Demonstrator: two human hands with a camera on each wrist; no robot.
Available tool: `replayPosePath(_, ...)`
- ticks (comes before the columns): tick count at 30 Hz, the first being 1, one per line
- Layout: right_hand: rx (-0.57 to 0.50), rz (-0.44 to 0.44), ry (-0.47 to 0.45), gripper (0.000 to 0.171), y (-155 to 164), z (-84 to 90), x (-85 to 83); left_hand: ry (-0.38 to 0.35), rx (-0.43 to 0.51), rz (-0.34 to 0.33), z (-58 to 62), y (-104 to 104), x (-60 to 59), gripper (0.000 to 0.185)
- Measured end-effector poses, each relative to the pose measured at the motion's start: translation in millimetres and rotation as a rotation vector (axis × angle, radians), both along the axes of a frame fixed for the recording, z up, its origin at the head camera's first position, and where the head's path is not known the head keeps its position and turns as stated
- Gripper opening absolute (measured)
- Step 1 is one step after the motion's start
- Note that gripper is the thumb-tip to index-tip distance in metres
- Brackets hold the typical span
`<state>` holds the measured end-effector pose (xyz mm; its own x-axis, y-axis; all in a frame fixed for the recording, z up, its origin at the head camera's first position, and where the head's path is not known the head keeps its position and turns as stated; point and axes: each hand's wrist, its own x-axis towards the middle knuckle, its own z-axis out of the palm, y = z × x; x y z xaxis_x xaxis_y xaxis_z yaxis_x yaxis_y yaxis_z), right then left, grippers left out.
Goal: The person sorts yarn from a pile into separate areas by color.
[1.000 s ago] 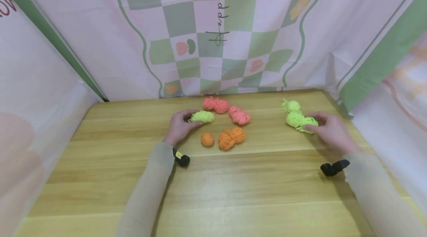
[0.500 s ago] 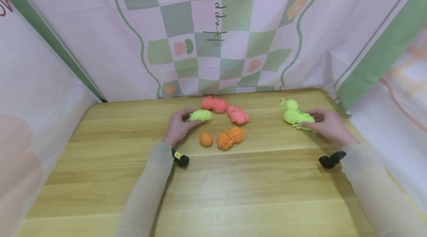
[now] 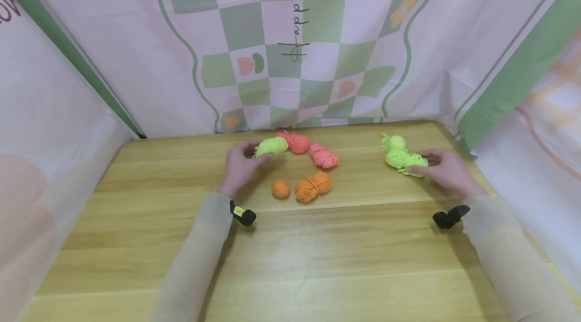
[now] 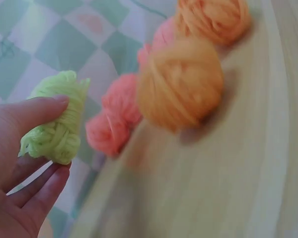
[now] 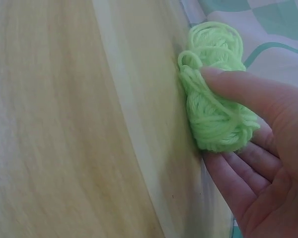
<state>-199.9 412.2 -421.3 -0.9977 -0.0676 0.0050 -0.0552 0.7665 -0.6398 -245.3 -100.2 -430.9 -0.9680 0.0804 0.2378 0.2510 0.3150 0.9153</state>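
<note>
My left hand [image 3: 239, 167] pinches a small pale yellow-green yarn bundle [image 3: 271, 146], thumb on the near side and fingertips beneath it. In the left wrist view this bundle [image 4: 59, 124] looks lifted off the table. At the right, my right hand [image 3: 449, 172] grips a bright yellow-green yarn bundle [image 3: 410, 162]; its thumb lies over the strands in the right wrist view, where the bundle [image 5: 216, 109] sits at the table surface. Against its far side rests a lighter green ball of yarn [image 3: 397, 142] with a loose end.
Just right of the left hand lie two pink yarn bundles [image 3: 298, 143] [image 3: 324, 155] on the wooden table [image 3: 317, 256]. Nearer are an orange yarn ball [image 3: 280, 189] and an orange yarn bundle [image 3: 313, 187]. A checkered curtain [image 3: 299, 29] hangs along the back edge.
My left hand has raised its pale green bundle and moved it toward the back, now partly covering a pink bundle. The right hand shifted its green bundle slightly left and then stayed still.
</note>
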Motion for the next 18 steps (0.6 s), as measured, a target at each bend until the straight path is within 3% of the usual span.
replayPosePath(8,-0.016,0.002,-0.007,0.072,-0.3,1.1,1.6,0.032,-0.006,-0.02,22.4,18.7,9.5,0.044)
replayPosePath(18,-0.013,-0.008,0.008,0.071,3.6,-5.7,-1.6,0.092,-0.006,-0.075,25.0,58.4,31.5,0.036)
